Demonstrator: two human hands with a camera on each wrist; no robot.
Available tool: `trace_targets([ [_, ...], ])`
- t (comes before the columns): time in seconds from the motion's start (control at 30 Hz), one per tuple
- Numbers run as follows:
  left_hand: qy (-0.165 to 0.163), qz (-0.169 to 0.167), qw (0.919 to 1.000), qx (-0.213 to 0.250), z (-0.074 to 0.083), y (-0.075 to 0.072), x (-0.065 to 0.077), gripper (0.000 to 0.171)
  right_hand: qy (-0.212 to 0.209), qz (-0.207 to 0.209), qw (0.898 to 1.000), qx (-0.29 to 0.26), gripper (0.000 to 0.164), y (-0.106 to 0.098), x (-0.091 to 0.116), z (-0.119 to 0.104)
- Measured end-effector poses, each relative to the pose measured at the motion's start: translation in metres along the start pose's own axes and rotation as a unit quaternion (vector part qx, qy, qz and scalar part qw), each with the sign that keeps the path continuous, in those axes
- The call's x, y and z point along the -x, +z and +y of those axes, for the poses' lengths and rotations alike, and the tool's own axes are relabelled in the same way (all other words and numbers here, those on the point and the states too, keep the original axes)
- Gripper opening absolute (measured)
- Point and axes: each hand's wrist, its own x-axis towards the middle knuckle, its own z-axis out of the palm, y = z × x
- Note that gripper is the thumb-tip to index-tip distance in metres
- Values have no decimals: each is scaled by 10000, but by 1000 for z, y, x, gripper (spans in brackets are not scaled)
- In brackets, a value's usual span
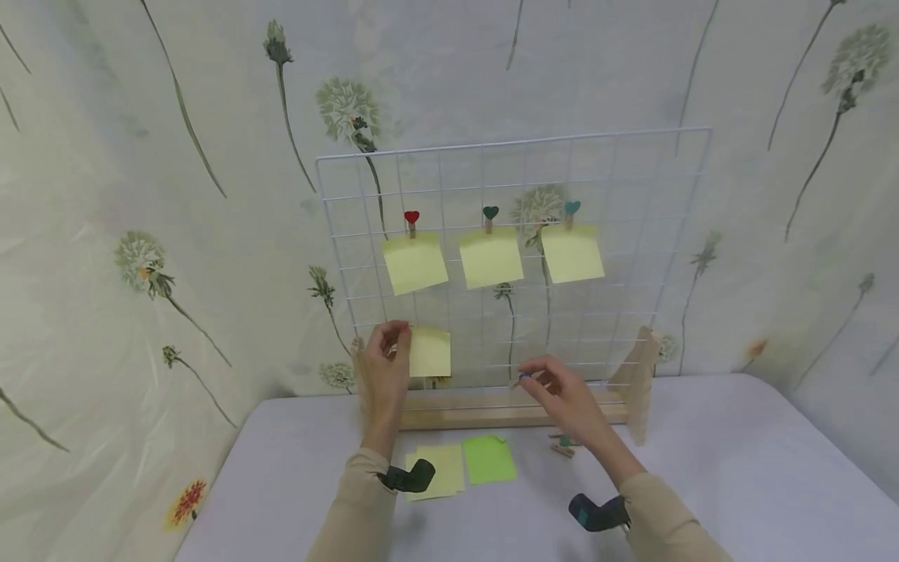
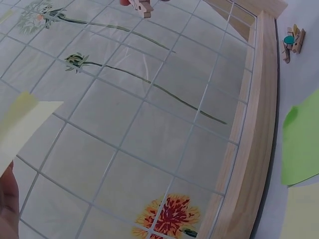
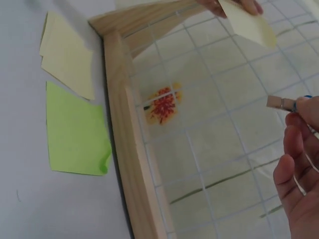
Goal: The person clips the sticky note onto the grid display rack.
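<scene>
My left hand [image 1: 388, 355] pinches a pale yellow sticky note [image 1: 431, 353] by its upper left side, at the lower left of the white wire grid [image 1: 463, 308]. In the right wrist view this note [image 3: 249, 25] stands out at an angle from the wires. My right hand [image 1: 567, 396], in front of the grid's lower right part, pinches a small wooden clothespin [image 3: 280, 103] with a blue decoration between thumb and index finger. The clothespin's free end points toward the note. Its other fingers are loosely curled.
Three yellow notes [image 1: 491, 258] hang higher on the grid from heart-topped clothespins [image 1: 490, 218]. A wooden stand [image 1: 477, 420] carries the grid. On the table lie yellow notes [image 1: 442, 471], a green note [image 1: 489, 460] and several clothespins [image 1: 563, 449]. A flowered curtain [image 1: 232, 312] hangs behind.
</scene>
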Motion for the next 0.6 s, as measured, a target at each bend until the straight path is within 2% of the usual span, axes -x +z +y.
trace_targets([
  [0.1,56,48,9999,89,-6,2,-5,19,13,-22,10000,31,25,-2,-6,-3],
  [0.3,471,279,9985,58,-11,6,-11,17,-172,45,9998,-84,21,-1,-19,-15],
  [0.43,496,319,9983,38,-11,6,-12,15,-299,-15,9994,-195,20,0,-25,-23],
  [0.6,425,390,9983,-70,-7,6,-12,13,-264,-92,9995,-177,22,3,-31,-28],
])
